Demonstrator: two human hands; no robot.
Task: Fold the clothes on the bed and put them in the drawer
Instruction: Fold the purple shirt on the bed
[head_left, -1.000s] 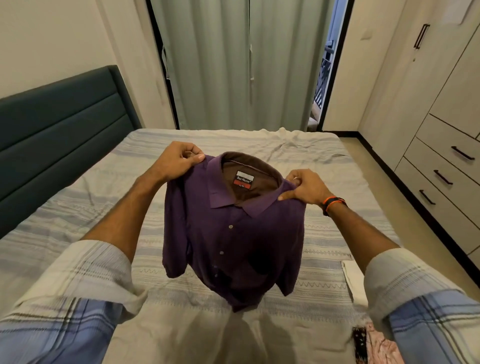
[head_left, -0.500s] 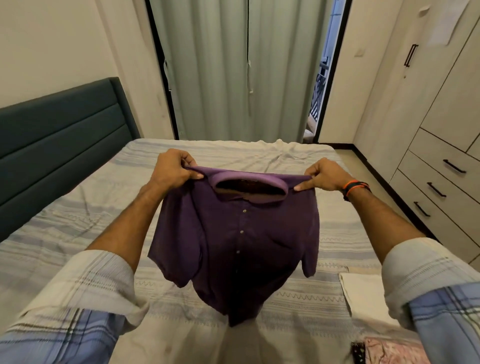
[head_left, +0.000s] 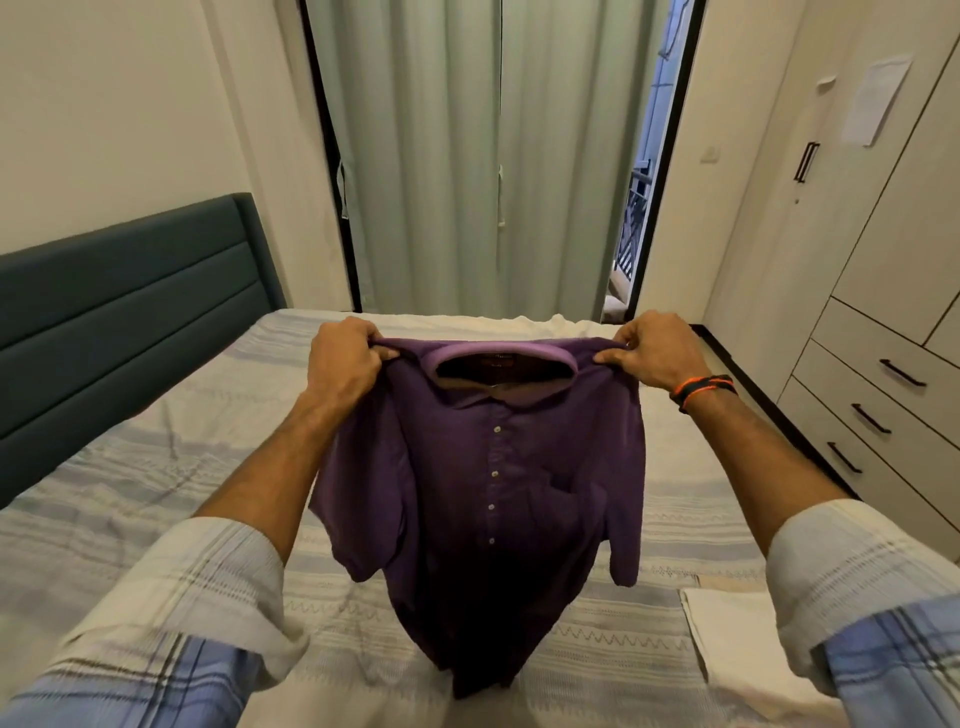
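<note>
Head view: the left hand (head_left: 343, 358) and right hand (head_left: 655, 351) are each pinching a shoulder of the shirt (head_left: 488, 493), which is hanging in the air over the bed (head_left: 156, 467). It is looking light, soft and limp, so the shoulder seams are seeming the best hold. A white cloth (head_left: 727, 644) is lying near right; the drawers (head_left: 883, 410) are sitting closed, unblocked.

Pale curtains (head_left: 483, 156) hang behind a teal headboard (head_left: 130, 312).

Left hand (head_left: 343, 358) and right hand (head_left: 652, 351) hold purple shirt (head_left: 488, 499) above bed (head_left: 156, 467).
</note>
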